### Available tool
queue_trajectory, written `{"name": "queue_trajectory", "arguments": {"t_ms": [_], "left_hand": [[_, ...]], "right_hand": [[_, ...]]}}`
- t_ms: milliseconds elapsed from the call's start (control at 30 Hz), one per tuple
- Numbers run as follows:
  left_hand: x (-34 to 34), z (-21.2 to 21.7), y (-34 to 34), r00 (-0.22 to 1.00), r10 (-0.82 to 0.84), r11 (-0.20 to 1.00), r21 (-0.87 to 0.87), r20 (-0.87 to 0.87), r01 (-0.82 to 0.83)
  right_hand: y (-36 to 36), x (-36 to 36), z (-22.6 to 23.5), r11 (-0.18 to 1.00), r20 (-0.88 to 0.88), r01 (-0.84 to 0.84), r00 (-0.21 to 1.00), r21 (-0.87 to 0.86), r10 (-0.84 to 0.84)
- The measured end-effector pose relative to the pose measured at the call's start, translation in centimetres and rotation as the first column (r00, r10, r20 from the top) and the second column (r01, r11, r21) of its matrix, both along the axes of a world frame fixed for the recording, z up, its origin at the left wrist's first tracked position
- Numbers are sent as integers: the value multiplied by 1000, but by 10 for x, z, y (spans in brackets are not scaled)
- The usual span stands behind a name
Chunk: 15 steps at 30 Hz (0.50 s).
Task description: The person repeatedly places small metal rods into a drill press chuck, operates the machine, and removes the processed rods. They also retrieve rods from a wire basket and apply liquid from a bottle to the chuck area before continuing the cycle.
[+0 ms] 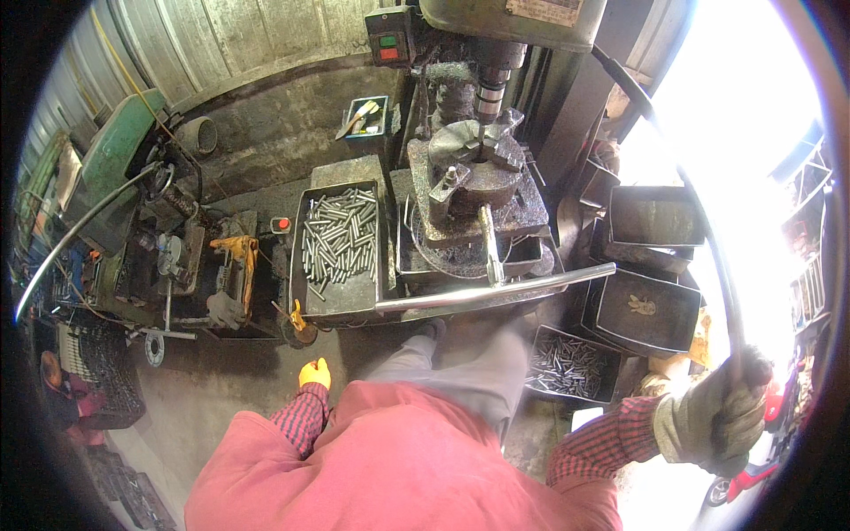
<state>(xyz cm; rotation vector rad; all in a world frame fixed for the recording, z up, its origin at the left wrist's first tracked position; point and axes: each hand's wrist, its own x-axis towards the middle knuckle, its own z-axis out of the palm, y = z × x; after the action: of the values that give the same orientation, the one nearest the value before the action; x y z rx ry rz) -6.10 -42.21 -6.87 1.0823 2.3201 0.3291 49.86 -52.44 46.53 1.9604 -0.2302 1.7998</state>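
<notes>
My right hand (719,416), in a grey work glove, is closed round the lower end of a long curved lever (711,212). The lever runs up to the head (518,22) of a drill press. Below that head, the drill spindle (490,93) points down into a jawed chuck (478,159) on the machine table. My left hand (314,373), in a yellow glove, is closed beside my body, just below the bench edge; what it holds, if anything, is hidden. Short metal pins (339,232) fill much of a tray (350,305) left of the machine.
A metal bar (496,292) extends along the bench front. Bins (649,310) are stacked at the right, above a box of dark metal pieces (567,365). Another green machine (115,177) stands at the left, with an orange cloth (241,257) nearby. A brush (359,118) lies across a small tray.
</notes>
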Motion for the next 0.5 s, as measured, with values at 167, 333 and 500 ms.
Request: {"name": "queue_trajectory", "arguments": {"t_ms": [167, 333, 500], "left_hand": [[-5, -5, 1, 999, 10, 1000, -14, 47, -9], [-2, -5, 1, 996, 20, 998, -59, 91, -15], [6, 19, 2, 986, -164, 975, -159, -32, 157]], "right_hand": [[2, 0, 3, 1000, 7, -8, 1000, -1, 8], [1, 1, 5, 999, 17, -36, 999, 0, 36], [7, -6, 19, 994, 69, -109, 992, -9, 109]]}}
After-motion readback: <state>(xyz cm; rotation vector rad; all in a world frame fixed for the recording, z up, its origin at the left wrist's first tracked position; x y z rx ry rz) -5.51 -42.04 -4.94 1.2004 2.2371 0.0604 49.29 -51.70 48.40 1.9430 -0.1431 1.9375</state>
